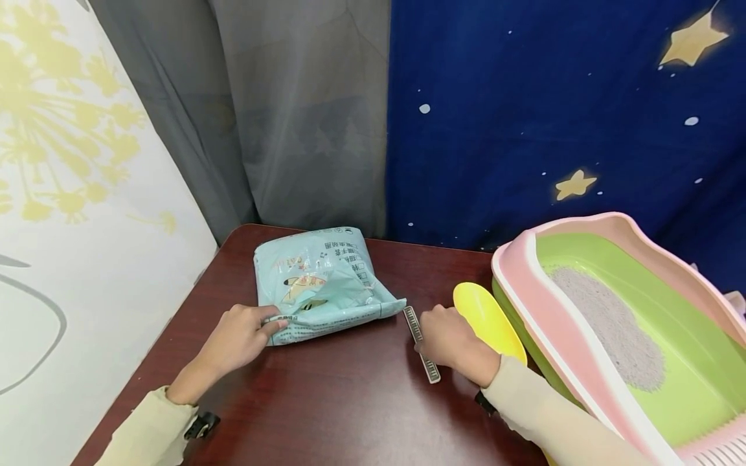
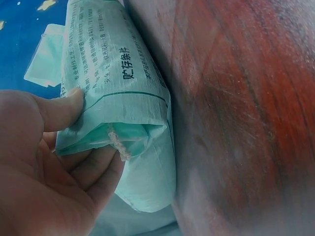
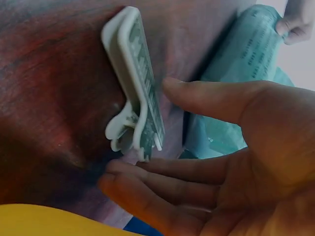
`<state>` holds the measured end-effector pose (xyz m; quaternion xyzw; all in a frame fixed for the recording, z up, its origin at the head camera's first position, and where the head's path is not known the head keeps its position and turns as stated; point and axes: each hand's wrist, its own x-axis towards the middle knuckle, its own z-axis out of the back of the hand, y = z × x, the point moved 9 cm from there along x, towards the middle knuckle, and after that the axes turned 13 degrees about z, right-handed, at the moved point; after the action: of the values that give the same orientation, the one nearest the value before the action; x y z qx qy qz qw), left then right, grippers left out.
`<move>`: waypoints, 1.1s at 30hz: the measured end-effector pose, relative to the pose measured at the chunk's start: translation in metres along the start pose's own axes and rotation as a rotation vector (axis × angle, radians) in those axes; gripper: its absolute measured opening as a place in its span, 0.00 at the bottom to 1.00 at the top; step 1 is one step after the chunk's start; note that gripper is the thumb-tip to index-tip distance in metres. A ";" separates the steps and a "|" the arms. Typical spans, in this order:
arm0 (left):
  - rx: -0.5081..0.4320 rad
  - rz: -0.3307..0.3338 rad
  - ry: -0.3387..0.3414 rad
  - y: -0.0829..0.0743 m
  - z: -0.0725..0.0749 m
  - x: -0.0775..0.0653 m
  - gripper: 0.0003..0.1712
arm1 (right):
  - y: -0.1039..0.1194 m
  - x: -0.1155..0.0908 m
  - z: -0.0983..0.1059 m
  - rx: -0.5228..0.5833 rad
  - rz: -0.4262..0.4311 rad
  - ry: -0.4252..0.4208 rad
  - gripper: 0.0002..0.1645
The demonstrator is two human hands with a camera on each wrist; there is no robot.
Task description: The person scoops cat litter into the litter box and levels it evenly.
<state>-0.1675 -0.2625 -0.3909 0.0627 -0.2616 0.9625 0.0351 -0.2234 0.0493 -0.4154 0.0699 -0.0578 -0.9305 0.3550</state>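
Note:
A light blue printed plastic bag (image 1: 305, 259) lies on the table, its near edge folded over. My left hand (image 1: 236, 336) pinches the left end of that fold between thumb and fingers. In the left wrist view the rolled end of the bag (image 2: 120, 93) shows a pale braided strip inside. A long pale bag clip (image 3: 133, 64) stands on the table just right of the bag, with spring levers on one side. Around it, my right hand (image 1: 451, 340) has its thumb and fingers spread apart, the fingertips close to the clip's lower end.
Right of my right hand lies a yellow scoop (image 1: 486, 317). Beyond it stands a pink and green litter box (image 1: 553, 323) with grey litter (image 1: 609, 323) inside. Grey and blue curtains (image 1: 495, 129) hang behind the dark red table (image 1: 326, 408); a white patterned surface (image 1: 87, 259) borders it at left.

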 end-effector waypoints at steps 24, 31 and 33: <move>0.008 0.014 0.002 0.002 -0.001 0.002 0.27 | 0.004 -0.005 -0.003 0.036 -0.060 -0.046 0.20; 0.008 0.026 0.005 0.004 -0.002 0.002 0.27 | 0.005 -0.004 0.003 0.056 -0.032 -0.022 0.19; 0.006 0.031 0.008 0.004 -0.002 0.003 0.26 | 0.005 -0.004 0.004 0.068 -0.019 -0.008 0.17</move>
<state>-0.1708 -0.2650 -0.3942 0.0549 -0.2594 0.9640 0.0211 -0.2178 0.0483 -0.4104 0.0789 -0.0903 -0.9315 0.3434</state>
